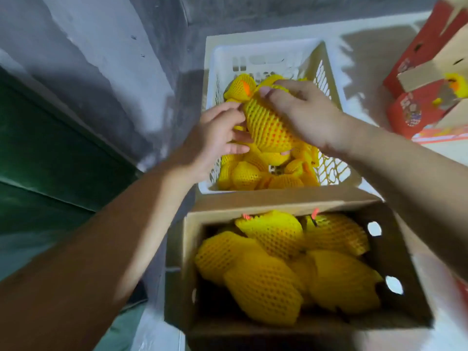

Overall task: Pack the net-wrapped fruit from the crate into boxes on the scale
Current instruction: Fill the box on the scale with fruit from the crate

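A white plastic crate (pixel 263 50) stands at the back, holding several fruits in yellow foam net. Over the crate my right hand (pixel 306 115) grips a long net-wrapped fruit (pixel 266 122) from above. My left hand (pixel 217 130) holds the same fruit from its left side, fingers curled under it. Another netted fruit (pixel 240 88) with an orange patch lies behind it. Closer to me an open brown cardboard box (pixel 395 252) holds several net-wrapped fruits (pixel 268 290). The scale under the box is hidden.
Red printed cartons (pixel 415 112) with open flaps stand at the right, one showing a bit of yellow net (pixel 455 82). A grey concrete wall (pixel 101 59) and a dark green surface (pixel 50 153) lie to the left. White flooring surrounds the crate.
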Demonstrator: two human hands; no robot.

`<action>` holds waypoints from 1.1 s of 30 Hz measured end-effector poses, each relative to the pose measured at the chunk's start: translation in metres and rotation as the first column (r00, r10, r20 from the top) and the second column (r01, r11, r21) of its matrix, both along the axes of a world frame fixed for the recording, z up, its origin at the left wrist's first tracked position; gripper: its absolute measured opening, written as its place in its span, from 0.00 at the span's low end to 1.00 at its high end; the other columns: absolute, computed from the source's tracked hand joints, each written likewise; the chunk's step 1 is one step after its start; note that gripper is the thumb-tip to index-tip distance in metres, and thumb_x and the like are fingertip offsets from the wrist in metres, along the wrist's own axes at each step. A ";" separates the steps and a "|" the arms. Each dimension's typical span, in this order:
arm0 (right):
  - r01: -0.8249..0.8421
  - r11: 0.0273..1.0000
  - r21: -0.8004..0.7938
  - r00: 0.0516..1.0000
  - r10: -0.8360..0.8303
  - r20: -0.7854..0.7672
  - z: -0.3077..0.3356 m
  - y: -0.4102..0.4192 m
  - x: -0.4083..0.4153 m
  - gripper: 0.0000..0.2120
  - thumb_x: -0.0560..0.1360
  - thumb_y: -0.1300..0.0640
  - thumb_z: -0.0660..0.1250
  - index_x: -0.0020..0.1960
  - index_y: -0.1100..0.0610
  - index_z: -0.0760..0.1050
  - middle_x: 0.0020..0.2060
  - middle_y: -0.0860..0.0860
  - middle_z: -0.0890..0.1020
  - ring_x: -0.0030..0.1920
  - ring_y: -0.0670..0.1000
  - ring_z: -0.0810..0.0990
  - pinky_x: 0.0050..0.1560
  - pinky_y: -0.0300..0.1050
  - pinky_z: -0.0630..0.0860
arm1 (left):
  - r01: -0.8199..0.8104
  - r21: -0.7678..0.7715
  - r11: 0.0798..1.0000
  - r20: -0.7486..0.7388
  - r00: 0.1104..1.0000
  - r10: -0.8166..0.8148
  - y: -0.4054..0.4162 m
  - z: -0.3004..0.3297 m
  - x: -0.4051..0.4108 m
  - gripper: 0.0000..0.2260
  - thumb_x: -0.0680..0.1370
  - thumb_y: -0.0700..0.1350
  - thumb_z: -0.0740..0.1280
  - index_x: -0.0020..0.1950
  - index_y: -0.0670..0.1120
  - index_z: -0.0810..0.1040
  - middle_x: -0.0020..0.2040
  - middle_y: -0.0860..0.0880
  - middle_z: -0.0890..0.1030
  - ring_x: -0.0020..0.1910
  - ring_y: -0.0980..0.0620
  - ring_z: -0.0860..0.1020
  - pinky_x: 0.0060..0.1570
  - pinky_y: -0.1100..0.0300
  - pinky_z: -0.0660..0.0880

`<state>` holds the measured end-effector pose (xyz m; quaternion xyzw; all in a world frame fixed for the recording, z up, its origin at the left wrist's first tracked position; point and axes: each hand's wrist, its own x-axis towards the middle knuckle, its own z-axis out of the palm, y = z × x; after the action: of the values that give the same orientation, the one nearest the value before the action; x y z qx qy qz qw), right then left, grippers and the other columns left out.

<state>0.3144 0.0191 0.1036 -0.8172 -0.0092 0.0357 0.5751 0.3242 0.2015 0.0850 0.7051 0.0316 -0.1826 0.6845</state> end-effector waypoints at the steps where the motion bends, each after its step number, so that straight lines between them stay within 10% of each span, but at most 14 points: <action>1: 0.021 1.000 0.016 1.000 -0.021 0.018 0.011 0.005 -0.024 0.16 0.83 0.47 0.64 0.39 0.52 0.75 0.27 0.41 0.74 0.29 0.43 0.73 0.31 0.38 0.70 | 0.034 0.000 0.999 -0.006 0.999 -0.034 0.000 0.012 -0.019 0.12 0.85 0.41 0.63 0.67 0.43 0.77 0.53 0.40 0.82 0.45 0.45 0.84 0.39 0.56 0.81; 12: 0.461 0.862 -0.209 0.688 -0.199 0.698 0.038 0.001 -0.213 0.25 0.79 0.50 0.73 0.64 0.67 0.71 0.57 0.55 0.76 0.59 0.47 0.75 0.63 0.42 0.71 | -0.037 0.288 0.957 0.406 0.910 -0.087 0.039 0.052 -0.193 0.10 0.84 0.45 0.66 0.55 0.62 0.80 0.54 0.57 0.84 0.52 0.58 0.82 0.56 0.56 0.81; 18: -0.005 0.684 -0.730 0.993 0.087 0.075 0.008 0.016 -0.249 0.35 0.80 0.34 0.52 0.79 0.52 0.66 0.77 0.57 0.69 0.78 0.61 0.63 0.77 0.57 0.59 | 0.008 0.489 0.872 0.358 0.910 -0.209 0.056 0.022 -0.243 0.12 0.84 0.45 0.64 0.63 0.59 0.80 0.57 0.62 0.82 0.51 0.64 0.81 0.55 0.61 0.80; 24: -0.007 0.670 -0.742 0.953 0.230 0.199 0.009 0.044 -0.298 0.27 0.80 0.52 0.67 0.78 0.53 0.68 0.76 0.57 0.69 0.77 0.60 0.66 0.75 0.59 0.64 | 0.000 0.549 0.836 0.377 0.893 -0.247 0.051 0.024 -0.295 0.12 0.83 0.43 0.64 0.64 0.53 0.81 0.56 0.57 0.83 0.55 0.53 0.83 0.59 0.53 0.79; 28: -0.115 0.737 -0.667 0.915 0.339 0.218 0.018 0.058 -0.328 0.23 0.81 0.58 0.66 0.75 0.58 0.70 0.71 0.56 0.76 0.71 0.56 0.73 0.64 0.35 0.64 | -0.087 0.607 0.790 0.438 0.866 -0.241 0.060 0.035 -0.321 0.12 0.83 0.43 0.63 0.64 0.52 0.82 0.57 0.54 0.84 0.57 0.53 0.82 0.62 0.59 0.76; 33: -0.101 0.759 -0.643 0.903 0.341 0.261 0.027 0.059 -0.352 0.22 0.84 0.53 0.64 0.76 0.54 0.69 0.73 0.51 0.75 0.70 0.51 0.74 0.57 0.29 0.62 | -0.148 0.608 0.780 0.498 0.836 -0.230 0.078 0.037 -0.346 0.11 0.83 0.45 0.65 0.64 0.51 0.82 0.54 0.55 0.82 0.46 0.62 0.78 0.52 0.71 0.73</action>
<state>-0.0378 0.0781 0.1304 -0.9442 -0.2012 -0.0456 0.2566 -0.0219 0.2791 0.1221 0.9134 -0.1224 0.0319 0.3869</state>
